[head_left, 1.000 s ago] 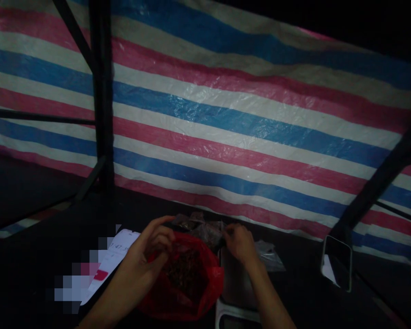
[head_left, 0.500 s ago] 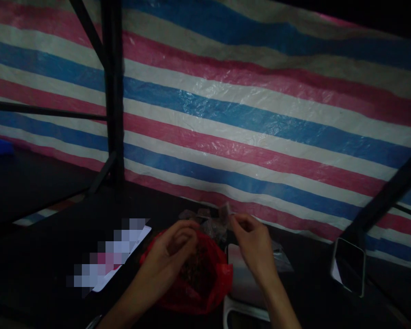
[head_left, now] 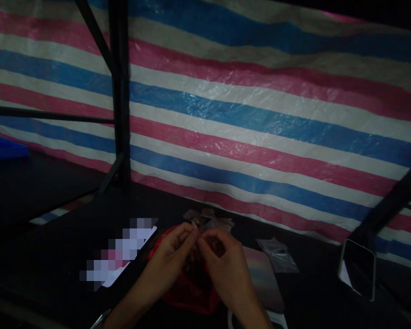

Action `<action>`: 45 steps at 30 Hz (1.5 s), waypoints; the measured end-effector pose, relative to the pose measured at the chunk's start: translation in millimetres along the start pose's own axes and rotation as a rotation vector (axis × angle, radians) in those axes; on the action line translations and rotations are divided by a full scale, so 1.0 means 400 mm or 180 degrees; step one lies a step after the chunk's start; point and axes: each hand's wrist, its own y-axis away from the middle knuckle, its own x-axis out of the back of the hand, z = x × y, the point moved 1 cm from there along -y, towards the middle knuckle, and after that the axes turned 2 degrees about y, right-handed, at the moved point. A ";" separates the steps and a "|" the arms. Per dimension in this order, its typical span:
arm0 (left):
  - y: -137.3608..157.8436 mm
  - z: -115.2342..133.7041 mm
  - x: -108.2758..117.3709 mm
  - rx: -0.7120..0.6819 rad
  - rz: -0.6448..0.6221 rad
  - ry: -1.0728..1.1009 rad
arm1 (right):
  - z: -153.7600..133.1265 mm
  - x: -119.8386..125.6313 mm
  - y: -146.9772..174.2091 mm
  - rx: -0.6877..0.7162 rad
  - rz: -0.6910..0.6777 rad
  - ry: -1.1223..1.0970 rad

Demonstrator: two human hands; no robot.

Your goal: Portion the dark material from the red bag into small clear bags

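Nearest the camera, the left hand (head_left: 173,253) and the right hand (head_left: 222,260) met fingertip to fingertip above the red plastic bag (head_left: 188,292) on the dark tabletop (head_left: 55,256). Between them they pinched a small clear pouch (head_left: 196,225), each grip closed on its top edge; whether it was filled or sealed could not be told in the dim light. The bag sat open beneath them, dark loose pieces showing inside. At three o'clock from the bag lay a flat scale (head_left: 263,278), its platform bare. At nine o'clock lay a lit phone (head_left: 123,256). Just beyond the hands, at twelve o'clock, a small heap of filled pouches (head_left: 208,218) suggested several portions were done, while empty pouches (head_left: 277,253) at two o'clock remained. Another phone (head_left: 358,268) leaned at three o'clock, before the striped tarpaulin (head_left: 260,114).
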 end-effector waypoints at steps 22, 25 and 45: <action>-0.016 -0.007 0.021 0.0765 0.0333 0.0251 | 0.010 -0.017 0.001 0.0744 -0.0017 0.0637; -0.020 0.000 0.016 0.0652 0.0395 0.0684 | 0.017 -0.011 0.009 0.0943 -0.0466 0.0861; -0.035 -0.041 -0.014 -0.0024 0.0067 0.0006 | 0.065 0.108 -0.013 0.0424 0.0019 0.1337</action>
